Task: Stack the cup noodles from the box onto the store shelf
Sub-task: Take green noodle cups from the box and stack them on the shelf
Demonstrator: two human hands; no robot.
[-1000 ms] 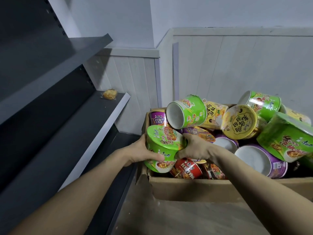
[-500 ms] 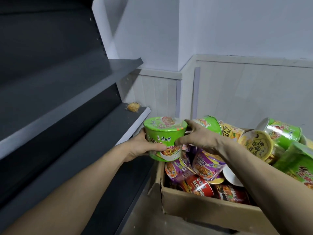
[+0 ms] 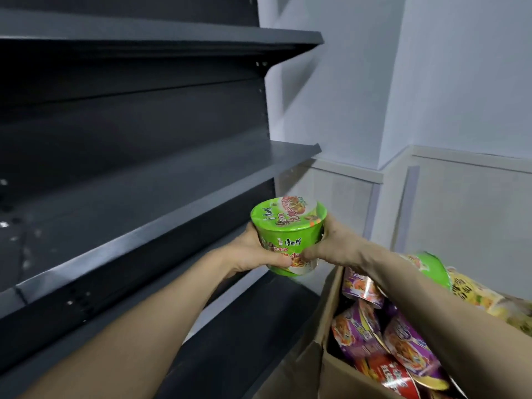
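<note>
Transfer step in hand: the green cup noodle (image 3: 288, 234) hangs in the air between both hands, upright with its printed lid on top, clear of the cardboard box (image 3: 331, 367) and in front of the middle shelf (image 3: 172, 203) without touching it. The left hand (image 3: 253, 251) wraps the cup's left side, thumb curled across the lower label. The right hand (image 3: 331, 246) clamps the opposite side, thumb low on the front and fingers bent away round the back, so this looks like a firm two-handed grip. Next move, as I read it, is to carry the cup leftward over the shelf lip, set its base down flat on the board, then let both hands go. The middle board looks likeliest, though the upper shelf (image 3: 172, 38) and lower shelf (image 3: 244, 341) are there too, and I cannot say which is meant. Plenty is hidden: the fingers of both hands sit behind the cup, and the right forearm covers part of the pile. The purple cups (image 3: 408, 344) and a red cup (image 3: 388, 372) are smeared with blur, their labels unreadable. The box is cut off at the bottom and right edges, the shelf backs are very dark, and their left ends run out of view, so what stands there cannot be told.
</note>
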